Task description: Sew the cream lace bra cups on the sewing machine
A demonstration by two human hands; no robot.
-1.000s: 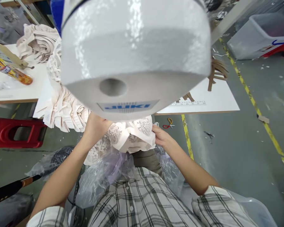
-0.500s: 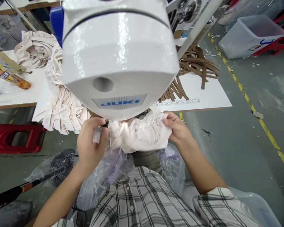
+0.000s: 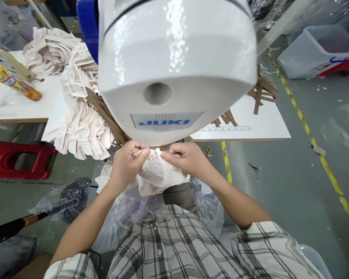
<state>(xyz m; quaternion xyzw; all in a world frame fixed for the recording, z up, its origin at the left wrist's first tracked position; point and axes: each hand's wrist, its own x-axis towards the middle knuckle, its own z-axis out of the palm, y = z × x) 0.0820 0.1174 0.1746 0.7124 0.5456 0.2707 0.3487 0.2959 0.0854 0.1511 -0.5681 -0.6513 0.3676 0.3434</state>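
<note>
Just below the head of a white JUKI sewing machine [image 3: 174,58], a pale pink piece of lace fabric [image 3: 154,172] is stretched between my hands. My left hand [image 3: 128,161] pinches its left upper edge between thumb and fingers. On the other side, my right hand [image 3: 189,158] is closed on the fabric's upper right part. A patterned lace area shows between the hands, with plain cloth hanging below it over my lap. The needle area is hidden behind the machine head. More pale cloth hangs to the left, under my left wrist.
Stacked pale fabric pieces [image 3: 81,128] lie on the left table, beside brown strips [image 3: 104,114]. A yellow snack packet [image 3: 16,83] lies farther left. Yellow-handled snips [image 3: 208,151] are at the right. A red stool [image 3: 20,170] and a clear plastic bin [image 3: 314,54] stand on the floor.
My left hand has moved right and taken hold of the fabric. My right hand has moved left, bringing both hands close together, and the fabric now shows its patterned lace.
</note>
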